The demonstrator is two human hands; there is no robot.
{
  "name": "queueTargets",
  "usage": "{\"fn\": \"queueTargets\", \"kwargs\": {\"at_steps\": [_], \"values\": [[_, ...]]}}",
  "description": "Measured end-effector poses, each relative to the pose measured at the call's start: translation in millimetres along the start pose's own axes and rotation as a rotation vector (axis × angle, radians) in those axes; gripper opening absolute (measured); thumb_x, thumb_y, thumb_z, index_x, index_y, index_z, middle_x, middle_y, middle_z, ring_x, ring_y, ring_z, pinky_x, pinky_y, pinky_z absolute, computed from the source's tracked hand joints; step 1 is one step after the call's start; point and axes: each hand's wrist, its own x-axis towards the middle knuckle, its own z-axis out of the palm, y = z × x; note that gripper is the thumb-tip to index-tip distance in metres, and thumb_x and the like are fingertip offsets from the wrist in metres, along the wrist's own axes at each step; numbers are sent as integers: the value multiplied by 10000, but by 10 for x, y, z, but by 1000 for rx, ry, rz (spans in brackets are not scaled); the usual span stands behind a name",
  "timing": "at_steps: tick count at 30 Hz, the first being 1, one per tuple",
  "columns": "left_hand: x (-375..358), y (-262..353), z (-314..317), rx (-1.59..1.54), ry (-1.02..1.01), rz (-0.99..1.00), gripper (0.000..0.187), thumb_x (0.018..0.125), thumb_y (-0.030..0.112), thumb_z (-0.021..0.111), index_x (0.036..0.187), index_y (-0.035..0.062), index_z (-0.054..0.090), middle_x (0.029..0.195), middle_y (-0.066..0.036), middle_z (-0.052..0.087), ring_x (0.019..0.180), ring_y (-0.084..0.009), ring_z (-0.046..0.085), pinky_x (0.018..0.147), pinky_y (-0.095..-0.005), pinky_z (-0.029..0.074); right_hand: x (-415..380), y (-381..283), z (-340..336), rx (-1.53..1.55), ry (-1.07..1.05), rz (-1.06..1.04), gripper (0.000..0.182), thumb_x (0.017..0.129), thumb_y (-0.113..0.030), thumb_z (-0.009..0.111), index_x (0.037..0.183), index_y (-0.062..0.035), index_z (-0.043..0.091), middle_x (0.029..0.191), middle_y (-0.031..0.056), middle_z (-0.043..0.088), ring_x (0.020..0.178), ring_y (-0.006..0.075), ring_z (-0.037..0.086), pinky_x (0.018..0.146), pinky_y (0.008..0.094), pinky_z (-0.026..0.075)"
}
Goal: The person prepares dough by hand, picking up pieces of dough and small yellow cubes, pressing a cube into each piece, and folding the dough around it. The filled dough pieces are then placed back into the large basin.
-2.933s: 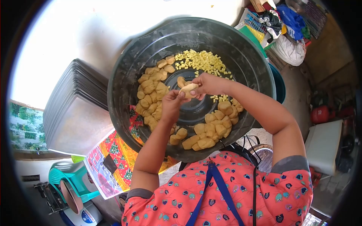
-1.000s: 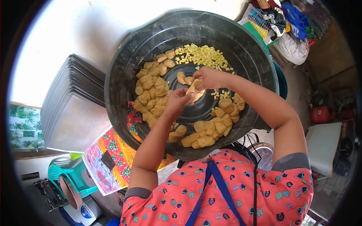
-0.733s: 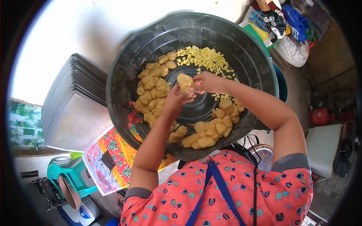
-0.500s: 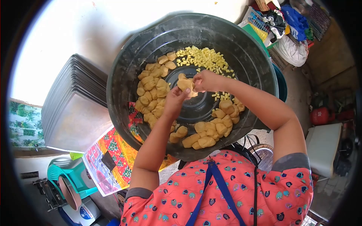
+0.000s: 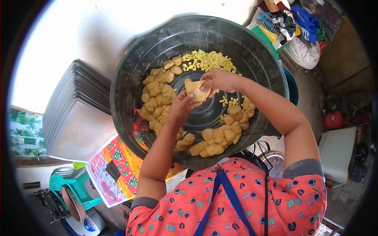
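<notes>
1. The left hand (image 5: 179, 108) now pinches the lower edge of the flattened pale-yellow dough piece (image 5: 195, 89).
2. That piece, lifted earlier, hangs above the big black plastic tub (image 5: 130, 74).
3. The right hand (image 5: 217, 80) grips its upper edge, folding it shut.

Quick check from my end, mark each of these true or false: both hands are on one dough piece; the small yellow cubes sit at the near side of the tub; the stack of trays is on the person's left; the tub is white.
1. Both hands, left hand and right hand, hold one dough piece. True.
2. The yellow cubes lie at the tub's near side. False: they lie at the far side.
3. The stack of trays is on the person's left. True.
4. The tub is white. False: it is black.
</notes>
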Motion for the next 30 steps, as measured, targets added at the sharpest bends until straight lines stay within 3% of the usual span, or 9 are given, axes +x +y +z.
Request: {"fn": "queueTargets", "kwargs": {"at_steps": [5, 9, 11, 14, 17, 18, 24, 27, 30], "values": [[-24, -76, 76, -27, 68, -4, 282, 883, 110, 585, 1125, -31, 553, 1026, -96, 633, 922, -185, 629, 792, -337, 530, 20, 71, 20, -9, -158, 1, 393, 813, -135, 653, 1113, 96, 546, 971, 142, 614, 825, 191, 624, 740, 284, 551], [-25, -46, 11, 167, 206, 14, 268, 883, 94, 573, 1108, -52, 564, 994, -111, 639, 869, -187, 641, 742, -312, 549, 95, 133, -538, -178, 229, 23, 400, 762, -207, 698, 1067, 40, 618, 932, 114, 650, 826, 181, 629, 709, 324, 534], [-23, -60, -39, 190, 269, 26, 251, 885, 87, 562, 1089, -60, 571, 976, -115, 642, 842, -188, 646, 721, -302, 555, 257, 354, -993, -558, 429, 55, 253, 753, -162, 671, 969, -31, 681, 862, 113, 678, 788, 200, 648, 688, 344, 519], [-12, -7, -11, 216, 362, -47, 256, 887, 83, 546, 1096, -65, 563, 989, -115, 634, 854, -190, 640, 726, -306, 554, 322, 494, -1245, -1052, 500, 91, 186, 732, -95, 635, 904, -78, 704, 844, 133, 683, 781, 244, 662, 691, 355, 516], [34, -94, -114, 149, 390, -63, 264, 888, 93, 541, 1100, -65, 549, 1005, -117, 620, 874, -194, 631, 728, -305, 551, 419, 631, -1123, -1167, 504, 210, 237, 720, -45, 596, 921, -108, 703, 907, 129, 677, 817, 293, 657, 697, 380, 515], [45, -106, -155, 126, 399, -66, 262, 893, 98, 531, 1101, -60, 535, 1010, -117, 619, 886, -203, 630, 748, -320, 547, 500, 729, -1094, -1064, 445, 266, 274, 719, -36, 585, 962, -105, 691, 951, 124, 671, 867, 290, 649, 734, 389, 512], [33, -116, -260, -37, 400, -64, 263, 899, 115, 522, 1107, -46, 514, 1028, -115, 612, 918, -209, 621, 798, -351, 525, 466, 861, -764, -1554, 241, 105, 184, 748, -51, 557, 893, -66, 670, 905, 128, 656, 893, 293, 632, 759, 407, 497], [35, -99, -193, -49, 386, -77, 252, 898, 134, 548, 1079, -41, 556, 990, -105, 626, 878, -191, 628, 750, -322, 526, 445, 922, -786, -1466, 323, 50, 132, 755, -90, 565, 844, -51, 655, 868, 127, 649, 875, 301, 632, 737, 411, 499], [26, -84, -121, 77, 422, -95, 249, 902, 156, 556, 1057, -40, 559, 963, -101, 636, 855, -188, 636, 745, -320, 532, 396, 756, -790, -1297, 388, 150, 197, 775, -183, 563, 879, -53, 669, 915, 148, 658, 882, 306, 635, 740, 403, 503]]}}
